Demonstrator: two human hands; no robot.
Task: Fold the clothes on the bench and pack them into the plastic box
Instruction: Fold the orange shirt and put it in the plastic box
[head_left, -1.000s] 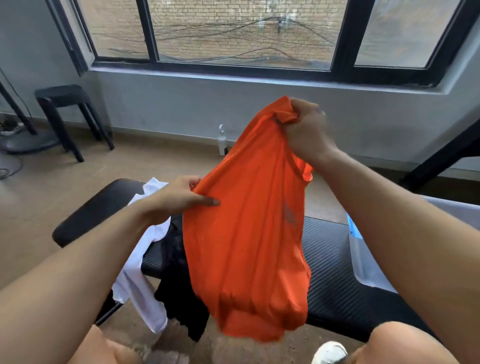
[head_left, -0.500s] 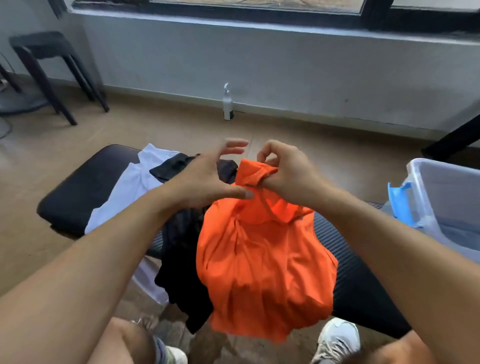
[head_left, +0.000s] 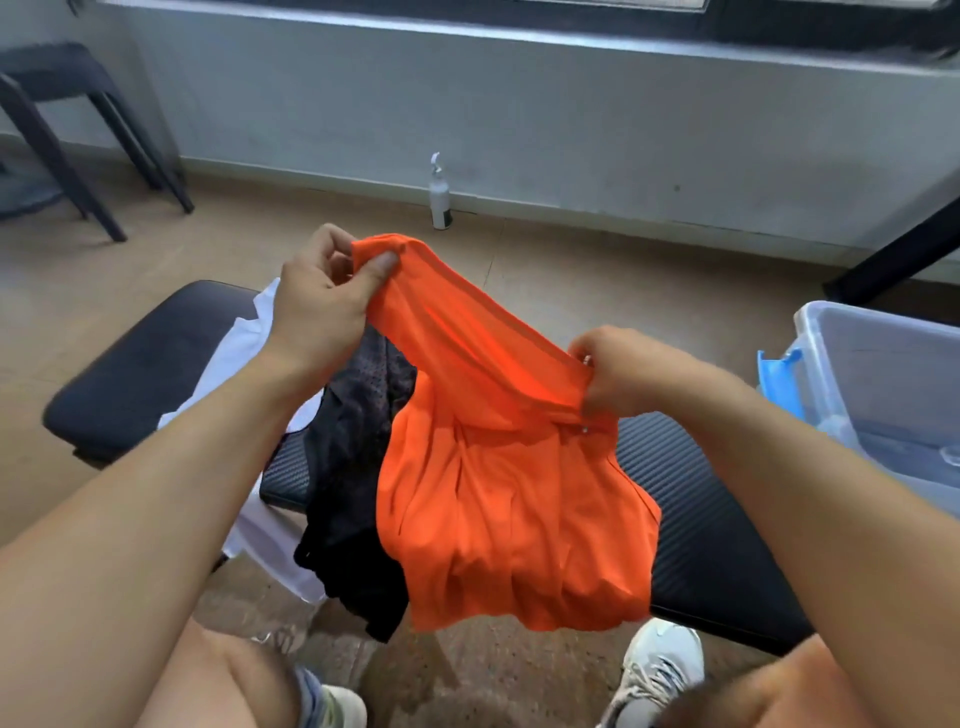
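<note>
Left hand (head_left: 319, 306): thumb and curled fingers pinch one end of the top hem of the orange shirt (head_left: 511, 499), raised above the bench.

Right hand (head_left: 621, 376): fingers curled tight over the other end of the same hem, lower and nearer the plastic box; which part of the garment this end is cannot be made out, the cloth being bunched.

Orange shirt: hem stretched in a slanting band between the two hands, high at the left hand and low at the right. Body hangs below the grip in loose folds, draping over the front edge of the bench, lower edge clear of the floor.

Black garment (head_left: 353, 483): mesh-like, lying on the bench just left of the orange shirt and partly behind it, trailing over the front edge.

White garment (head_left: 244, 343): under and left of the black one, also hanging off the bench.

Bench (head_left: 140, 374): black, padded, running left to right beneath the clothes.

Plastic box (head_left: 883, 384): translucent, blue latch, at the right end of the bench, well apart from the orange shirt.

Spray bottle (head_left: 439, 195): white, upright on the floor by the wall.

Stool (head_left: 67, 130): dark, far left.

Shoes (head_left: 657, 670): pale, on the floor below.
</note>
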